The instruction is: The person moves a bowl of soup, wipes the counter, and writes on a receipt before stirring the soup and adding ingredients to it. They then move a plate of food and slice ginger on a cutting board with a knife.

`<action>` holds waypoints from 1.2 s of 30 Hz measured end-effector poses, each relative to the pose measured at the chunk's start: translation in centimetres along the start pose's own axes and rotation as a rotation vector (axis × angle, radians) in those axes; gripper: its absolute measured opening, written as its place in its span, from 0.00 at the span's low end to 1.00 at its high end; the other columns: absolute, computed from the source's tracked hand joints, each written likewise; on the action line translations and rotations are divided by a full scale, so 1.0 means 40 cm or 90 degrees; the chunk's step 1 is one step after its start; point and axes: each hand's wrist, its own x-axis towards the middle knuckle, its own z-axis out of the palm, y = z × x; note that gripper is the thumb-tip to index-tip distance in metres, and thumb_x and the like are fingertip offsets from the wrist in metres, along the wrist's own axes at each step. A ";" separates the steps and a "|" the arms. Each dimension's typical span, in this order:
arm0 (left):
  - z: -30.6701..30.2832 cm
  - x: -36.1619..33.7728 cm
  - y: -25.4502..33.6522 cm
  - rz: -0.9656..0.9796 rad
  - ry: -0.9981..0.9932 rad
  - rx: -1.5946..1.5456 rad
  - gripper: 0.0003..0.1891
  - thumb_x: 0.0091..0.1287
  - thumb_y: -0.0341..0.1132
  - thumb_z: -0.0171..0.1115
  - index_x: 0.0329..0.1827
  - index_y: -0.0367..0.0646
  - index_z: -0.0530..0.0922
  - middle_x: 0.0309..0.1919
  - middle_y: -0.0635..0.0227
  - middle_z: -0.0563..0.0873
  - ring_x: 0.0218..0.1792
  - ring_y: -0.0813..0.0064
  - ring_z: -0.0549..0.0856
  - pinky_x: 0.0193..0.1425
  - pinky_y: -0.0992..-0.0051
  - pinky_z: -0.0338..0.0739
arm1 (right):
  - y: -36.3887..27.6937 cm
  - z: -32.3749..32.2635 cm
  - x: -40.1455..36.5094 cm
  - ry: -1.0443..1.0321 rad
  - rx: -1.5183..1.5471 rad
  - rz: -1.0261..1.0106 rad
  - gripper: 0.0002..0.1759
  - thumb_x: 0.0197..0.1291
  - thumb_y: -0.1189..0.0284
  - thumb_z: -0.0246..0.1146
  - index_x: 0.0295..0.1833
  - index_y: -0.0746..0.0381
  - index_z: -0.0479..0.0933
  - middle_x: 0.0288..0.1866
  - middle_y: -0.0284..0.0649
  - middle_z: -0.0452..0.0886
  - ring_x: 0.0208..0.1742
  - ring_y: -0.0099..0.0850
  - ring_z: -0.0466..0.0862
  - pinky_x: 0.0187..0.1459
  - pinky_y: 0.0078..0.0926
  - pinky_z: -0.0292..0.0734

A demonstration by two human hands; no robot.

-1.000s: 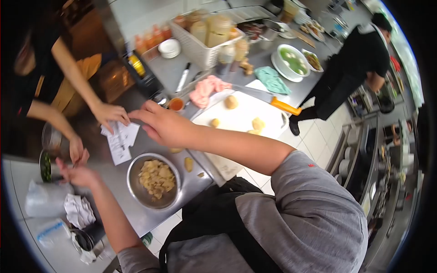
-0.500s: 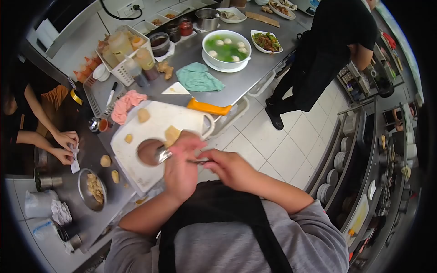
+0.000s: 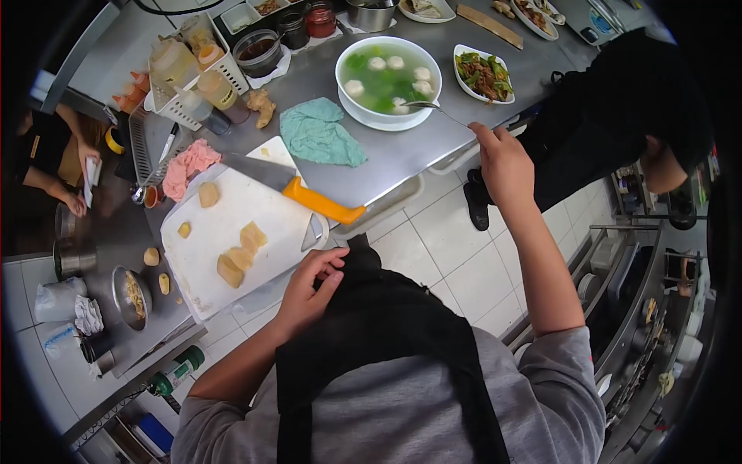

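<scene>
My right hand [image 3: 506,166] is closed around the end of a metal spoon [image 3: 442,110]. The spoon's tip reaches into a white bowl of green soup with pale balls [image 3: 341,81], which sits on a white plate. Just in front of the black apron, my left hand [image 3: 313,282] is loosely curled with its fingers apart and nothing in it. Beside it lies a white cutting board [image 3: 185,271] with slices of peeled root [image 3: 236,259] on it. A knife with an orange handle [image 3: 321,203] rests across the board's far edge.
A teal cloth [image 3: 321,131], a pink cloth [image 3: 189,164] and a basket of squeeze bottles [image 3: 176,108] stand behind the board. A plate of meat and greens [image 3: 483,73] is right of the soup. One co-worker [image 3: 603,116] stands at right; another's hands [image 3: 81,174] hold paper at left.
My hands were together over the board's near edge. My right hand has moved up and right with the spoon to the soup bowl, while my left hand has dropped back near the apron.
</scene>
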 end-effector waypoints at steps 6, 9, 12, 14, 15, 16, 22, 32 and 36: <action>0.011 0.195 0.042 0.079 0.046 0.039 0.12 0.69 0.27 0.60 0.54 0.43 0.82 0.37 0.67 0.81 0.35 0.76 0.80 0.42 0.76 0.75 | 0.039 0.108 0.169 -0.093 -0.079 -0.114 0.21 0.55 0.77 0.58 0.54 0.51 0.80 0.36 0.39 0.76 0.43 0.37 0.82 0.38 0.34 0.82; 0.021 0.307 0.065 0.105 0.022 0.112 0.12 0.71 0.28 0.57 0.56 0.39 0.79 0.43 0.71 0.80 0.42 0.81 0.77 0.49 0.79 0.71 | 0.031 0.171 0.246 -0.111 -0.040 -0.181 0.21 0.54 0.77 0.59 0.54 0.52 0.80 0.37 0.41 0.77 0.44 0.38 0.82 0.40 0.34 0.82; 0.053 0.407 0.036 0.027 0.251 -0.039 0.11 0.74 0.30 0.55 0.56 0.41 0.78 0.45 0.72 0.81 0.44 0.82 0.77 0.51 0.78 0.71 | 0.028 0.215 0.319 -0.086 -0.020 -0.199 0.21 0.55 0.77 0.59 0.55 0.52 0.81 0.39 0.42 0.79 0.44 0.38 0.83 0.40 0.34 0.82; 0.065 0.471 0.019 -0.082 0.384 -0.272 0.10 0.74 0.32 0.55 0.54 0.42 0.79 0.43 0.68 0.80 0.47 0.79 0.78 0.53 0.79 0.69 | 0.036 0.221 0.364 -0.106 -0.014 -0.212 0.21 0.56 0.77 0.59 0.56 0.52 0.80 0.40 0.43 0.80 0.44 0.39 0.84 0.41 0.35 0.82; 0.069 0.504 0.003 -0.088 0.400 -0.279 0.10 0.74 0.32 0.55 0.54 0.42 0.79 0.43 0.68 0.80 0.47 0.79 0.78 0.53 0.79 0.69 | 0.049 0.227 0.383 -0.101 -0.019 -0.218 0.21 0.56 0.77 0.59 0.56 0.52 0.79 0.39 0.43 0.80 0.43 0.40 0.84 0.40 0.35 0.83; 0.074 0.534 -0.015 -0.086 0.440 -0.253 0.10 0.73 0.31 0.55 0.53 0.42 0.79 0.43 0.67 0.80 0.46 0.78 0.78 0.53 0.78 0.70 | 0.062 0.234 0.398 -0.099 -0.023 -0.227 0.21 0.57 0.77 0.59 0.56 0.52 0.79 0.39 0.44 0.80 0.42 0.40 0.85 0.39 0.35 0.83; 0.063 0.692 -0.073 0.020 0.707 0.189 0.10 0.69 0.24 0.54 0.48 0.41 0.80 0.40 0.61 0.81 0.46 0.65 0.80 0.54 0.69 0.73 | 0.127 0.241 0.421 -0.153 0.052 -0.274 0.15 0.61 0.72 0.58 0.54 0.55 0.79 0.35 0.46 0.83 0.32 0.44 0.86 0.35 0.40 0.82; 0.041 0.713 -0.113 0.077 0.659 0.456 0.08 0.63 0.20 0.57 0.41 0.37 0.83 0.39 0.56 0.82 0.44 0.54 0.82 0.51 0.62 0.77 | 0.198 0.234 0.485 -0.502 0.468 -0.145 0.13 0.66 0.70 0.59 0.51 0.61 0.83 0.25 0.37 0.80 0.25 0.22 0.74 0.31 0.25 0.70; 0.039 0.707 -0.110 0.058 0.671 0.397 0.08 0.63 0.21 0.58 0.41 0.38 0.83 0.40 0.57 0.82 0.42 0.55 0.82 0.49 0.63 0.78 | 0.228 0.161 0.520 -0.568 0.526 -0.075 0.11 0.66 0.73 0.60 0.49 0.67 0.82 0.33 0.29 0.81 0.31 0.16 0.72 0.34 0.18 0.68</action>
